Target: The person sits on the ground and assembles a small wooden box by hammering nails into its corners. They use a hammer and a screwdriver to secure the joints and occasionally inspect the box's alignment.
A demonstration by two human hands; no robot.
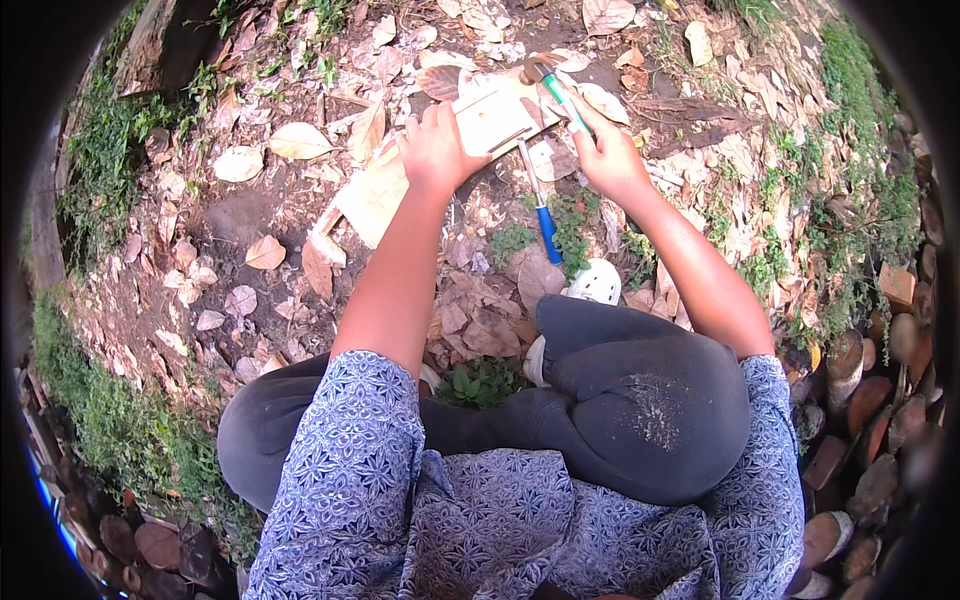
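Note:
My right hand [607,158] is closed around the green and white handle of a hammer [555,90]; its head is above the right end of a pale wooden board [368,205]. The board lies slantwise on the ground in front of my knees. My left hand [436,150] grips the board near its middle, fingers over the far side and thumb stretched to the right. The fingertips are partly hidden. A second hammer [546,228], with a blue grip and metal shaft, lies nearer to me, its dark head at the board's near edge.
Dry leaves [300,141] and bare soil surround the board. A thick timber [165,50] stands at the far left. Green weeds [130,400] grow on both sides, and stacked cut wood [870,490] lies at the right. A white shoe [597,281] shows beside my knee.

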